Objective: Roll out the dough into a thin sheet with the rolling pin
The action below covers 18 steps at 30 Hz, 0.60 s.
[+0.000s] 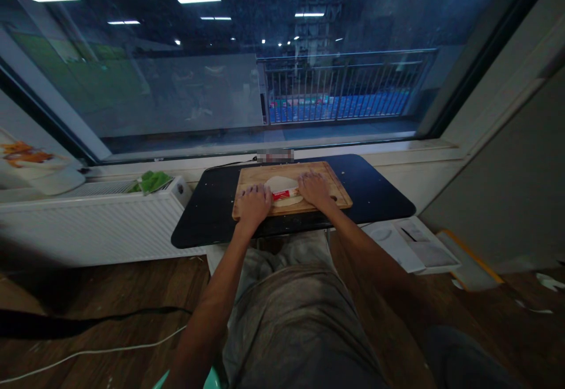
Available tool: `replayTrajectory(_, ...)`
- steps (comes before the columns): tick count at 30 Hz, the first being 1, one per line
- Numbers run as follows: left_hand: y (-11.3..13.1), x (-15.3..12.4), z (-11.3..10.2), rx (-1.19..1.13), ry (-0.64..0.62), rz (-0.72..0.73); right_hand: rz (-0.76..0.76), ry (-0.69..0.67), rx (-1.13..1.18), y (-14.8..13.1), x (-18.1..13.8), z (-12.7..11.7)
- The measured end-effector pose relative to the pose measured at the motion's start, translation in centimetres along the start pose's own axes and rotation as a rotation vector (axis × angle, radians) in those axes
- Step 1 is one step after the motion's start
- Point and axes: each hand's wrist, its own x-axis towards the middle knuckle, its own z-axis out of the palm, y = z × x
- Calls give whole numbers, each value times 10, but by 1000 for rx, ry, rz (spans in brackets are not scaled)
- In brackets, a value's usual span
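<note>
A rolling pin [286,194] with a red label around its middle lies across a flattened sheet of pale dough [282,182]. The dough rests on a wooden cutting board [260,172]. My left hand [256,202] is closed over the pin's left end, fingers curled down. At the other end my right hand [314,188] presses on the pin from above. Both palms hide the pin's ends. Dough shows in front of the pin and behind it.
Under the board is a black folding table [379,192], with small crumbs on it. Behind stands a large window [198,83]. To the left are a white radiator [88,224] bearing a green wrapper [154,181] and a white pot [48,174]. A white box [408,242] sits low at right.
</note>
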Motion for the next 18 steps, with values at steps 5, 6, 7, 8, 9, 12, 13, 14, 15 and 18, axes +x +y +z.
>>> replayTrajectory(5,2,-2,-4,9,-6,-9,20,38,23,-1,-7,5)
replayTrajectory(6,2,-2,-4,13,-5,-4,39,64,34,-2,-17,6)
replayTrajectory(7,2,-2,-4,18,-7,0,58,94,45,-3,-28,7)
replayTrajectory(8,2,-2,-4,22,-10,6,72,128,52,-4,-40,9)
replayTrajectory(9,2,-1,-4,26,-15,14,84,159,57,-5,-51,10)
replayTrajectory(12,2,1,-3,34,-19,54,106,204,61,-10,-76,11)
replayTrajectory(13,3,2,-2,34,-17,66,109,203,59,-11,-79,11)
replayTrajectory(14,3,2,-2,33,-12,74,111,193,58,-12,-78,10)
replayTrajectory(15,3,3,-1,32,-7,74,110,177,55,-12,-75,8)
replayTrajectory(18,3,3,1,24,5,44,85,103,39,-8,-49,3)
